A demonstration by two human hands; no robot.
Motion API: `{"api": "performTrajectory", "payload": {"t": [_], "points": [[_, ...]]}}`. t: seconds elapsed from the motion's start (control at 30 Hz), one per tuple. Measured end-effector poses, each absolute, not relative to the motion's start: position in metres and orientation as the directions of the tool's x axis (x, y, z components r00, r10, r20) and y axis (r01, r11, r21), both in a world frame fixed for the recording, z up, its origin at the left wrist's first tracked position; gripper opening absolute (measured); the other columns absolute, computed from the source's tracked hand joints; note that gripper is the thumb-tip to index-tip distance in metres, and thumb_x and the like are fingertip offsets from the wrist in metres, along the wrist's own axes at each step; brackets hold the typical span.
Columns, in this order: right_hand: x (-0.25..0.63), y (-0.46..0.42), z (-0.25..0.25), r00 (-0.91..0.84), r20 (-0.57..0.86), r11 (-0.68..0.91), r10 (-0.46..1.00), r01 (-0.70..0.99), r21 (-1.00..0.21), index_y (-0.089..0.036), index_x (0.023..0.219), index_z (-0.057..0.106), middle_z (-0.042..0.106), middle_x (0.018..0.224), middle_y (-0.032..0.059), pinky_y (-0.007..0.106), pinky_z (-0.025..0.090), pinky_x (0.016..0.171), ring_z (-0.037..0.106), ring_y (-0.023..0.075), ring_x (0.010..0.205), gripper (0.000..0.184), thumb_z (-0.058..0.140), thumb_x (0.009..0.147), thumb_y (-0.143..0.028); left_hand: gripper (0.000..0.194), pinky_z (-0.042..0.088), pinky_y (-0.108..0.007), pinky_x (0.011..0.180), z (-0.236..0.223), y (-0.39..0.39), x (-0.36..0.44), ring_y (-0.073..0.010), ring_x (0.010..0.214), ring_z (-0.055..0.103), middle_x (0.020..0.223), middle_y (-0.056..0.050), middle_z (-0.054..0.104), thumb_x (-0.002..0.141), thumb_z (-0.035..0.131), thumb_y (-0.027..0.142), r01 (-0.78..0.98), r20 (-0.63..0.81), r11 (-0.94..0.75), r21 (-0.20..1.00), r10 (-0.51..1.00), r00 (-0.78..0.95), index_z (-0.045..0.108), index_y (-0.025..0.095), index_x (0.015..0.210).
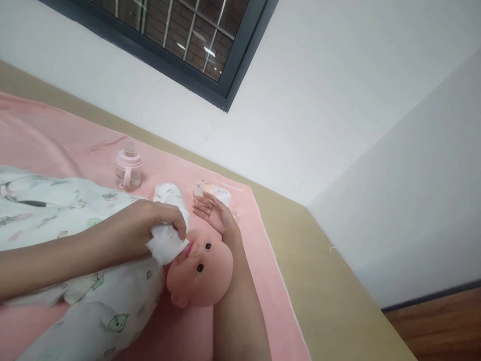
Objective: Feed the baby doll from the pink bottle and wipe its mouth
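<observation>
- White walls point(338, 115) meet in a corner at the right, with brown wood-look panelling or flooring point(443, 321) low on the near right side.
- Beige counter point(300, 265), its far edge running along the wall under the window.
- Pink cloth point(41, 120) spread over most of the counter, its pale hem showing along the right.
- Dark-framed window point(173, 35) on the far wall, with pale bars and brickwork behind the glass.
- Baby doll point(218, 276) on the near part of the cloth, head to the right, body stretching left, face turned up; its head rests against the right forearm.
- White clothing point(135, 291) on the doll, printed with small green figures; one sleeve point(167, 193) points to the far side.
- Left hand point(158, 215), reaching in from the left over the doll's body, fingers curled closely around a wad of white tissue.
- Right hand point(218, 215), beyond the doll's head, fingers loosely extended and slightly apart, gripping nothing visible.
- Clear bottle point(128, 168) with pink collar, handle and teat, standing upright on the far left of the cloth.
- Clear and orange-tinted packet point(221, 193) just behind the right hand; whether they touch, I cannot tell.
- White tissue point(165, 245), one corner at the doll's mouth.
- Thin white hook-shaped piece point(331, 249) by the counter's right edge.
</observation>
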State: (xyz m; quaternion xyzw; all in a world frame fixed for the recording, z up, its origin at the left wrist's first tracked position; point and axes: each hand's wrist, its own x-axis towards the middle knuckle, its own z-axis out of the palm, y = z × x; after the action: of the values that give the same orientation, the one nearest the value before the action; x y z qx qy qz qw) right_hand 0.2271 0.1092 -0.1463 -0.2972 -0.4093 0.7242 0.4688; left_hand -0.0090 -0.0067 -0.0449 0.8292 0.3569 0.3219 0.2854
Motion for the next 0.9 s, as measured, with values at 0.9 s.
{"api": "performTrajectory", "payload": {"t": [0.9], "points": [[0.225,0.108,-0.145,-0.365,-0.059,-0.229,0.929,-0.442,-0.868,-0.02,0.106,0.062,0.071,0.108,0.0049,0.04,0.05,0.098,0.067,0.018,0.091,0.025,0.056,0.085,-0.032,0.021,0.041,-0.021,0.058,-0.021,0.005,-0.011,-0.0161,0.068,0.061,0.074,0.0,0.068,0.068,0.051,0.012,0.414,0.274,-0.635,0.653,0.707,0.652,0.07,0.017,0.075]]}}
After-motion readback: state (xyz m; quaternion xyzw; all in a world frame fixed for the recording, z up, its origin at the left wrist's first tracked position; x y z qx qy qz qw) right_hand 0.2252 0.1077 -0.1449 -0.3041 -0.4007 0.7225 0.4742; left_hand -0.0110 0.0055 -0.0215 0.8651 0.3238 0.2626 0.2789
